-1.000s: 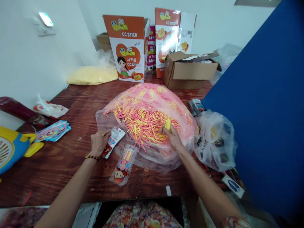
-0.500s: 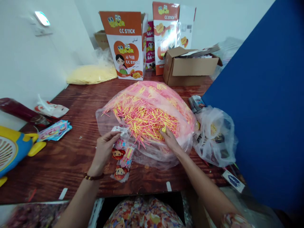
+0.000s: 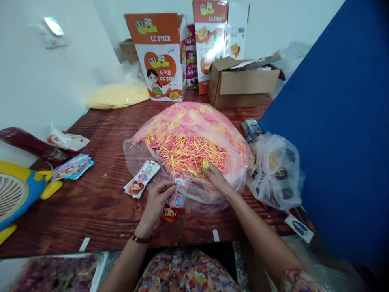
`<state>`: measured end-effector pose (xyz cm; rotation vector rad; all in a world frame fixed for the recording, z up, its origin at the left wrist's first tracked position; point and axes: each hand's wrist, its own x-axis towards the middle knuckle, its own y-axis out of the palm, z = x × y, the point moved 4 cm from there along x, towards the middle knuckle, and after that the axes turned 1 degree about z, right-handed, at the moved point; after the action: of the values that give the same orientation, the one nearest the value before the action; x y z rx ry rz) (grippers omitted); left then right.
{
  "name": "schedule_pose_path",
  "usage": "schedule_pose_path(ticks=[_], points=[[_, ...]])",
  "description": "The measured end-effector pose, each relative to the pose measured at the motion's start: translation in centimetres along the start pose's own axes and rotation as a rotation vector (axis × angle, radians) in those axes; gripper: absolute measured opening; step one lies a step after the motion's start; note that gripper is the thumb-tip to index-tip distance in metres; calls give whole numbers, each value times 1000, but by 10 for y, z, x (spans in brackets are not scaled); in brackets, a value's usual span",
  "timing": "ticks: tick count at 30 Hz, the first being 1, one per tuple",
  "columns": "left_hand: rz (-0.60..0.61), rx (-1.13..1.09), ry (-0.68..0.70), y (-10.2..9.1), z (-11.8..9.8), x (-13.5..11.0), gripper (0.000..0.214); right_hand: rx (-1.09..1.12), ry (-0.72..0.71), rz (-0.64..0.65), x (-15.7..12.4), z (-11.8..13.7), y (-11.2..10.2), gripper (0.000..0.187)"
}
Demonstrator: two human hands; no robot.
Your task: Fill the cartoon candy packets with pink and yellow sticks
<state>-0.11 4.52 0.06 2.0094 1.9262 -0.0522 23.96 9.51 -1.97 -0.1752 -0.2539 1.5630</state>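
A large clear plastic bag lies open on the wooden table, heaped with thin pink and yellow sticks. My right hand rests at the near edge of the heap, fingers pinched on a few yellow sticks. My left hand is closed on a small clear printed packet, held upright at the bag's front edge. A second printed packet lies flat on the table just left of my left hand.
Orange and white "CC STICK" cartons and an open brown box stand at the back. A yellow-filled bag lies back left. Printed packets and a yellow-blue fan sit left. Crumpled plastic bags and a blue panel are right.
My left hand laid one packet on the table, then moved right and picked up the other packet. My right hand stayed at the heap holding yellow sticks.
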Motion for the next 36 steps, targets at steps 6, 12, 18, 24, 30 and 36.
schedule_pose_path(ticks=[6,12,18,24,30,36], points=[[63,44,17,12,1,1,30,0,-2,15,-7,2,1,19],[146,165,73,26,-1,5,27,355,45,-106,-1,16,-11,26],[224,311,98,37,-9,12,23,294,4,92,-11,59,-6,22],[264,386,54,36,-12,14,24,-226,-231,233,-24,78,6,18],[362,463,46,33,-7,12,31,-450,-326,334,-28,80,13,7],[352,514,157,34,-13,4,31,-82,-129,211,-24,81,-1,13]])
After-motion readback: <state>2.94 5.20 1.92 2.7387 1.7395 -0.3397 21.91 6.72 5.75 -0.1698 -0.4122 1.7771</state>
